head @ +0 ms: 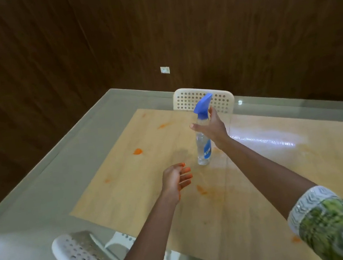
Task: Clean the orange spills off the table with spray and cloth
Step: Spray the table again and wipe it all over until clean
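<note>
Barely begun — orange spills dot the table toward its left edge, no cloth shows, and the right hand reaches spread-fingered round the mid-table bottle — left hand loose, empty.

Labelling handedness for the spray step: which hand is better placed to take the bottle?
Right. The right hand is already at the spray bottle's neck; the left hand hovers open, nearer the person.
</note>
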